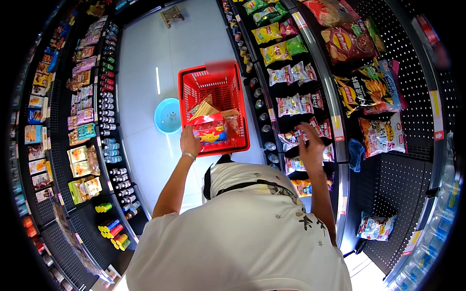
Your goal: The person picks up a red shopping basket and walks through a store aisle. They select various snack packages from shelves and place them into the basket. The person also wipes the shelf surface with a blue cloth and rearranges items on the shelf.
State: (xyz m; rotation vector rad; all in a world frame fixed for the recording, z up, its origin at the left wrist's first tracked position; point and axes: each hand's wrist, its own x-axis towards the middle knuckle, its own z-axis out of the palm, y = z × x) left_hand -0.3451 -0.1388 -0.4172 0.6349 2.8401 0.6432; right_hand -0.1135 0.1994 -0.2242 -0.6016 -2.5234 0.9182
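My left hand [190,141] is at the near left corner of a red plastic shopping basket [247,134], gripping the left edge of a red, blue and yellow packet [213,134] with a see-through middle. Behind that packet in the basket are a pale yellow ribbed item [204,110] and a clear-wrapped brownish pack [231,120]. My right hand [311,147] hovers over the right-hand shelf with its fingers apart and nothing in them. Small pink-and-white snack bags [288,139] lie just left of it, partly covered by the fingers.
A light blue basin [167,115] stands on the tiled floor beside the basket. Farther up is a small stool [172,16]. Shelves of drinks and packaged food line both sides. A blue cloth [355,154] hangs at the right shelf's edge, near large chip bags [382,136].
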